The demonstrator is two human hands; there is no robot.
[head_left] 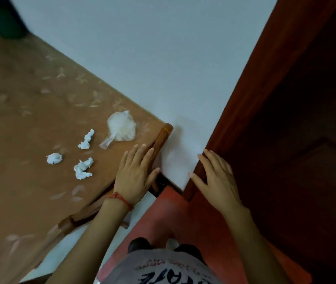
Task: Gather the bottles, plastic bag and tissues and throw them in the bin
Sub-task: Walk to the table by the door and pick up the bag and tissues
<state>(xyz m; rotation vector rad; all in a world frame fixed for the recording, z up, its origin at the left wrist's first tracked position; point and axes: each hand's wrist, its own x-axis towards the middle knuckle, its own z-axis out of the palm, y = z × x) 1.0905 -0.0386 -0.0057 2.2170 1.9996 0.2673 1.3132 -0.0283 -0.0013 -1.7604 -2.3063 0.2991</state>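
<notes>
Gathering not begun. Left hand (135, 177) flat on counter (30, 119) edge, fingers straight, empty; right hand (214, 177) open on door (265, 99) edge. Next: reach plastic bag (121, 129), tissues (82, 169).

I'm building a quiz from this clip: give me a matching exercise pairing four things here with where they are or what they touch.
Things:
1. plastic bag
2. left hand
3. right hand
4. dark bin

Places:
A. far top-left corner of the view
B. against the brown door edge
C. at the table's corner, fingers straight
D. on the tablecloth, beyond the tissues

Pairs: 1-D, 2-C, 3-B, 4-A
</notes>
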